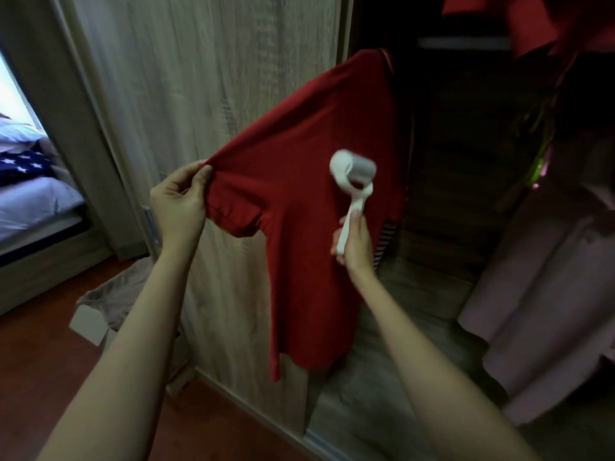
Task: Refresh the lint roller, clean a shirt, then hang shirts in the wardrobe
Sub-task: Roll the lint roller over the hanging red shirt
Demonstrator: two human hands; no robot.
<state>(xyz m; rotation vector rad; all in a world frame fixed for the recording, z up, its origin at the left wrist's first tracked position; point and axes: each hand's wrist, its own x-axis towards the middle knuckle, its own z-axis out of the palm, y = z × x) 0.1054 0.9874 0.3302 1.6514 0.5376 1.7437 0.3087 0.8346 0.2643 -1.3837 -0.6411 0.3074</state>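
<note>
Two bare forearms (133,327), nearest the lens, are entering from 7 and 5 o'clock and converging on the work. The left hand (179,201), at 9 o'clock of centre, is pinching the sleeve edge between thumb and curled fingers and drawing it taut. The right hand (354,242), just right of centre, is wrapping closed around the lower handle of a white plastic lint roller (352,184). Its drum is lying against the chest of a dark red short-sleeved cotton shirt (299,261), though blur is hiding the exact contact.

Judged step: the cleaning pass is under way, and hanging is not yet begun. The next move is probably calling for a firm stroke along the stretched cloth while the left hand is holding tension.

Roller handle: long axis running from 7 o'clock at the palm to 1 o'clock at the drum, which is lying crosswise. Shirt: long axis falling from the collar at 1 o'clock to the hem at 6 o'clock, with the sleeve pointing to 9 o'clock.

Behind, a pale wood-grain wardrobe door (199,78) is standing at 11 o'clock, and a pale pink hanging garment (549,277) is showing at 3 o'clock.
</note>
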